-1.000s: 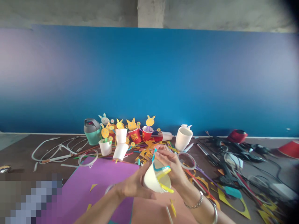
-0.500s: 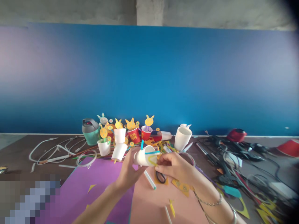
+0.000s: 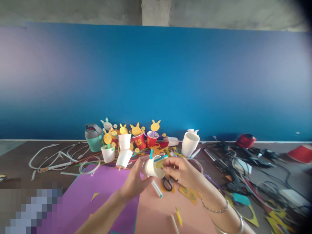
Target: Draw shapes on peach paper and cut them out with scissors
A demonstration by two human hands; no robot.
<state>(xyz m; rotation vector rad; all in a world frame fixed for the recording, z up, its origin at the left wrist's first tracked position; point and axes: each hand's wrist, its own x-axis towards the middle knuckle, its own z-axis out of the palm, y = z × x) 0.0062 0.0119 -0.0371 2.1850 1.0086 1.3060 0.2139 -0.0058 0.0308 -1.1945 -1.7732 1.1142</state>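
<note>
1. White paper cup (image 3: 151, 168) is held on its side in the air, just above the sheets of paper, with its open end tilted up toward the right.
2. Left hand (image 3: 135, 178) is curled around the cup's closed end and lower wall, grasping it firmly.
3. Right hand (image 3: 181, 172) is closed at the cup's rim, its fingertips (image 3: 165, 165) pressed against the rim and a yellow strip (image 3: 159, 163) inside the opening. A teal strip (image 3: 161, 158) runs along the rim, and a short blue straw (image 3: 151, 154) sticks up from it.
4. Thin chain bracelet (image 3: 215, 209) and silver bangle (image 3: 240, 225) circle the right wrist.
5. Black-handled scissors (image 3: 167, 184) lie on an orange paper scrap just below the cup, beside a white straw with a teal tip (image 3: 156, 188).
6. Salmon-pink sheet (image 3: 170, 217) and purple sheet (image 3: 97, 198) lie side by side under the arms, with small yellow paper scraps on them.
7. Farther off, white cups (image 3: 124, 158) and red cups (image 3: 139, 141) stand or lean in a cluster, topped by yellow rabbit-shaped paper cutouts (image 3: 155, 125).
8. Green-and-grey flask (image 3: 93, 138) stands left of the cluster; tangled black cables (image 3: 240, 159) lie to the right.
9. Blue wall (image 3: 156, 81) closes the back of the scene.
</note>
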